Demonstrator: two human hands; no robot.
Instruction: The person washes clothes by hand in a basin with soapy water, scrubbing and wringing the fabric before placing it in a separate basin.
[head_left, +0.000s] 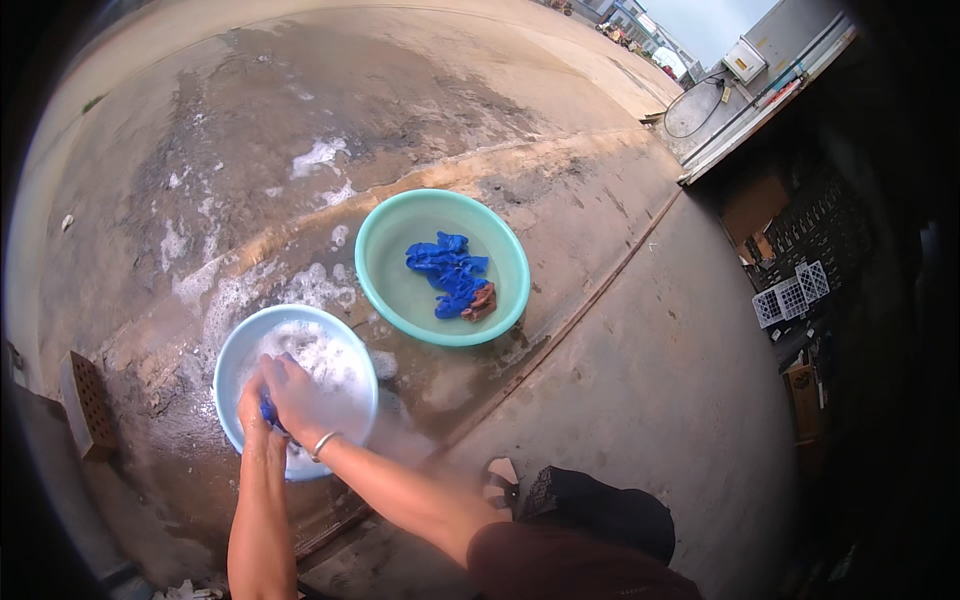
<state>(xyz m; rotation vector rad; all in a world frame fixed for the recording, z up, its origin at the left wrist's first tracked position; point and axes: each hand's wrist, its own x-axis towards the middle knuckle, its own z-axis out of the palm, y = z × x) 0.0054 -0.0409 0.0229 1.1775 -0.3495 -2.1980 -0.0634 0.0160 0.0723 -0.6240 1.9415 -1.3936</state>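
Over a light blue basin (222,385) of soapy water, my two hands are pressed together around a wet blue cloth (268,411). My left hand (252,402) is closed on its left side. My right hand (290,393) is closed on it from the right, with a silver bangle (325,444) at that wrist. Most of the cloth is hidden by the fingers. White suds (325,352) cover much of the water. Just beyond to the right, a larger green basin (375,307) holds clear water, more blue cloth (450,268) and a brown cloth piece (481,302).
Wet concrete (420,90) with foam patches (320,157) surrounds the basins. A brick with holes (88,405) lies at the left. My sandalled foot (501,482) is near the lower middle. White plastic crates (790,296) stand in the dark area at the right.
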